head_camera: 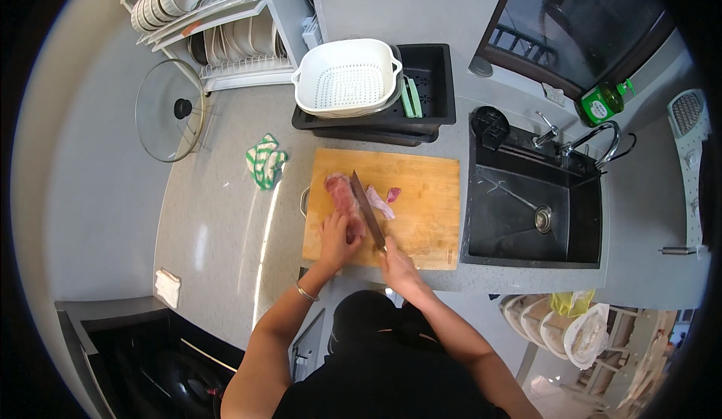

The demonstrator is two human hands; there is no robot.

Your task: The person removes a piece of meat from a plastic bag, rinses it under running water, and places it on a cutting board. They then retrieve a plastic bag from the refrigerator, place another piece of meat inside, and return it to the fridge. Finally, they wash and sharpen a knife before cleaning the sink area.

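A long piece of raw meat [343, 194] lies on a wooden cutting board [426, 193], towards its left side. My left hand [338, 239] presses on the near end of the meat, fingers over it. In my right hand [399, 264] is the handle of a kitchen knife [368, 211]. Its blade runs along the right side of the meat, pointing away from me; whether the edge touches the meat I cannot tell. Right of the blade rest a pale strip of trimmed meat [380, 202] and a small red scrap [393, 195].
A black sink [507, 216] with a chrome faucet [609, 142] is to the right. Behind the board, a white colander [347, 80] sits on a black basin [431, 111]. Left are a checked cloth [263, 162] and a glass lid [163, 120]. A dish rack [242, 69] stands back left.
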